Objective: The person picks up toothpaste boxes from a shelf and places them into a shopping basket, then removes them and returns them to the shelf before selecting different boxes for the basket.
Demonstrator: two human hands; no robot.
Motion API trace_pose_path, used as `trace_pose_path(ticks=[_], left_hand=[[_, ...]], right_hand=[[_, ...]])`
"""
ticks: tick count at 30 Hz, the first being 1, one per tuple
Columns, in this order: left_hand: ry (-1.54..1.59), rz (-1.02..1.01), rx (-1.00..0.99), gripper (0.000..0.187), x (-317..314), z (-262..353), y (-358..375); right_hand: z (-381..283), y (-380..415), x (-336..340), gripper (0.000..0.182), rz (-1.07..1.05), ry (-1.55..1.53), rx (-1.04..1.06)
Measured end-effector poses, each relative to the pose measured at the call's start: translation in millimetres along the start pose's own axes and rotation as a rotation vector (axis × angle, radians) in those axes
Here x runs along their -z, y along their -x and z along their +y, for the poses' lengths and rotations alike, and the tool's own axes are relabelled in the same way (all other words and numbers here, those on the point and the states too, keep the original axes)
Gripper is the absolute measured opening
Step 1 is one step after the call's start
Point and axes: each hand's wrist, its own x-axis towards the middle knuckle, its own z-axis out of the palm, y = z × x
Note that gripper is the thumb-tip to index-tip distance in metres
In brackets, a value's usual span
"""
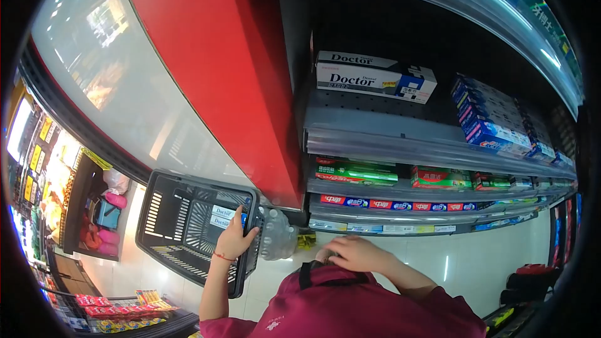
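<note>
My left hand (235,238) is over the near right side of a dark grey shopping basket (169,238), index finger and thumb spread apart. Beyond its fingers, two white Doctor toothpaste boxes (221,216) lie in the basket; whether the fingers touch them I cannot tell. My right hand (355,253) rests near the front of my dark red shirt, fingers bent and partly hidden, and what they may hold does not show. Further up, a stack of Doctor boxes (360,78) sits on the shelf (382,109).
Blue toothpaste boxes (494,119) stand to the right on the same shelf. Lower shelves carry green-and-red boxes (357,172) and a red-and-blue row (394,204). A red pillar (213,75) borders the shelving. Clear plastic bottles (277,235) stand beside the basket; snack packs (119,313) lie at lower left.
</note>
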Motion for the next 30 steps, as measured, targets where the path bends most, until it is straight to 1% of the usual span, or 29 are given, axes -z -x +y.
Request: trace_pose_path(ticks=[3, 6, 9, 10, 11, 12, 13, 14, 15, 17, 19, 23, 24, 27, 28, 30], left_hand=[[-0.093, 0.036, -0.055, 0.077, 9, 12, 18], [-0.353, 0.238, -0.170, 0.074, 16, 35, 46], [-0.127, 0.325, -0.305, 0.069, 22, 69, 66], [-0.058, 0.343, -0.342, 0.063, 20, 81, 71], [0.014, 0.323, -0.366, 0.059, 21, 92, 75], [0.072, 0.324, -0.410, 0.056, 18, 98, 75], [0.131, 0.328, -0.453, 0.053, 13, 102, 76], [0.168, 0.321, -0.482, 0.050, 5, 105, 75], [0.205, 0.316, -0.518, 0.047, -5, 106, 74], [0.237, 0.258, -0.578, 0.044, -21, 109, 76], [0.310, 0.196, -0.646, 0.043, -32, 112, 79], [0.287, 0.224, -0.588, 0.043, -39, 106, 90], [0.286, 0.271, -0.568, 0.042, -41, 102, 92], [0.273, 0.392, -0.486, 0.040, -30, 83, 99], [0.285, 0.503, -0.448, 0.037, -21, 77, 103], [0.210, 0.751, -0.271, 0.032, -2, 67, 117]], right_hand=[[-13, 6, 44, 0.029, 0.122, -0.031, 0.051], [-48, 18, 114, 0.025, 0.341, 0.046, 0.117], [-73, 23, 180, 0.029, 0.750, 0.333, 0.248], [-80, 19, 204, 0.030, 0.838, 0.432, 0.260], [-84, 11, 224, 0.028, 0.923, 0.549, 0.244], [-85, 4, 239, 0.027, 0.961, 0.603, 0.160], [-82, -3, 247, 0.032, 0.986, 0.532, -0.075], [-66, -10, 263, 0.042, 0.957, 0.696, -0.081], [-55, -14, 269, 0.053, 0.912, 0.711, -0.205], [-29, -15, 280, 0.059, 0.784, 0.721, -0.287], [-20, -15, 285, 0.062, 0.745, 0.675, -0.212], [-7, -12, 301, 0.060, 0.717, 0.695, -0.321], [-15, -15, 302, 0.056, 0.692, 0.649, -0.318], [1, -18, 307, 0.053, 0.735, 0.604, -0.308], [-4, -18, 303, 0.050, 0.760, 0.568, -0.320], [-14, -14, 301, 0.048, 0.816, 0.590, -0.258]])
